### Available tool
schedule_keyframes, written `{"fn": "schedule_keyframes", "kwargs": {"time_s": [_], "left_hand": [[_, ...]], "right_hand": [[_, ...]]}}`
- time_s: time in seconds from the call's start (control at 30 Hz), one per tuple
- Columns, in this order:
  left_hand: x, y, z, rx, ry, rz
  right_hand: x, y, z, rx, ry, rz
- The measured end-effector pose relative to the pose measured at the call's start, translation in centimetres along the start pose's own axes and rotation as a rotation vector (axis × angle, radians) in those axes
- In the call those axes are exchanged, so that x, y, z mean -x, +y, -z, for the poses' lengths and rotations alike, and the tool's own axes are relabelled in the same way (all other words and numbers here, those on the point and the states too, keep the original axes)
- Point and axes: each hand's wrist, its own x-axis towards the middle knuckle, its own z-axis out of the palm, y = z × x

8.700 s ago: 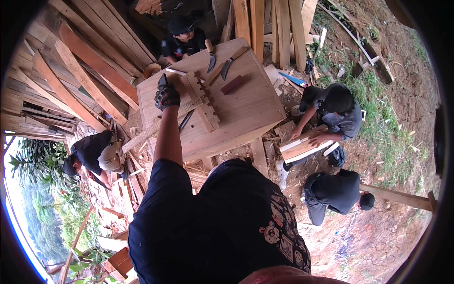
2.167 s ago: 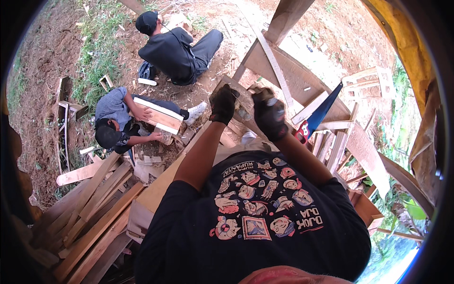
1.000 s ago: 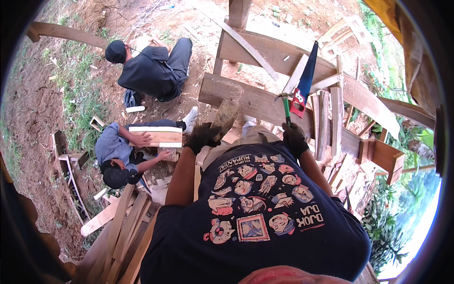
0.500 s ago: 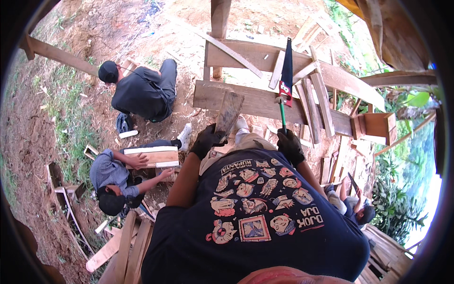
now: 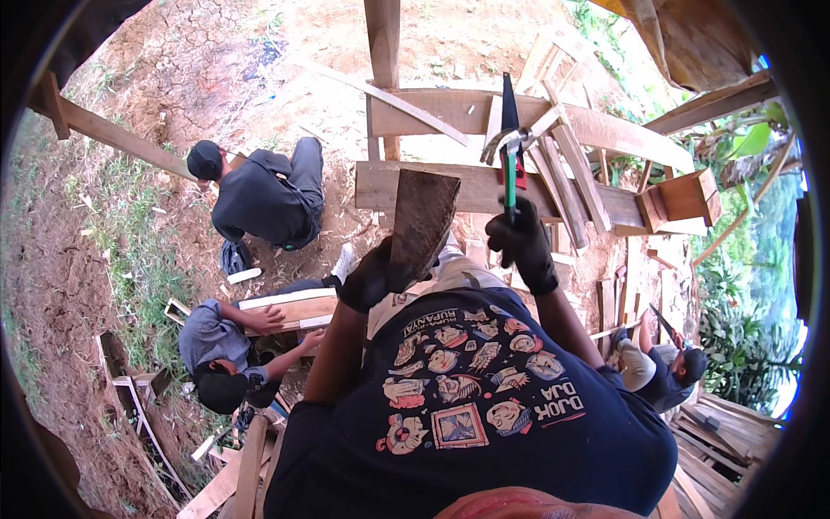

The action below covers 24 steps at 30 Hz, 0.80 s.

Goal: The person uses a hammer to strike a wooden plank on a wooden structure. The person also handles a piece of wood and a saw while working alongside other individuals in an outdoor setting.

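My left hand (image 5: pixel 374 275), in a black glove, is closed round the lower end of a short, rough brown wood block (image 5: pixel 424 216) that I hold up in front of me. My right hand (image 5: pixel 522 246), gloved too, grips a claw hammer (image 5: pixel 510 177) by its green and black handle, with the metal head up. Beyond the hammer a handsaw (image 5: pixel 510 104) with a dark blade and red handle lies on the plank bench (image 5: pixel 475 189). The hammer and the wood block are apart.
Loose boards (image 5: pixel 575 177) and a small wooden box (image 5: pixel 687 201) lie at the bench's right. One person (image 5: pixel 268 192) sits at the left; nearer, another person (image 5: pixel 216 333) handles a pale board (image 5: pixel 294 308). A third person (image 5: pixel 661 368) at the right holds a blade. A post (image 5: pixel 382 43) stands ahead.
My right hand has lifted the hammer higher, its head now in front of the saw. The wood block has come up and turned its broad face toward me.
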Motion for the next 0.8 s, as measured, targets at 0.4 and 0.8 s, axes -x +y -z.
{"fn": "schedule_keyframes", "kwargs": {"time_s": [0.4, 0.8], "left_hand": [[-2.3, 4.1, -7.1, -0.331, 0.284, -0.181], [0.6, 6.6, -13.6, -1.23, 0.665, -0.321]], "right_hand": [[-2.5, -6.9, -1.7, -0.454, -0.199, 0.179], [-4.3, -12.8, -1.1, -0.487, -0.342, 0.335]]}}
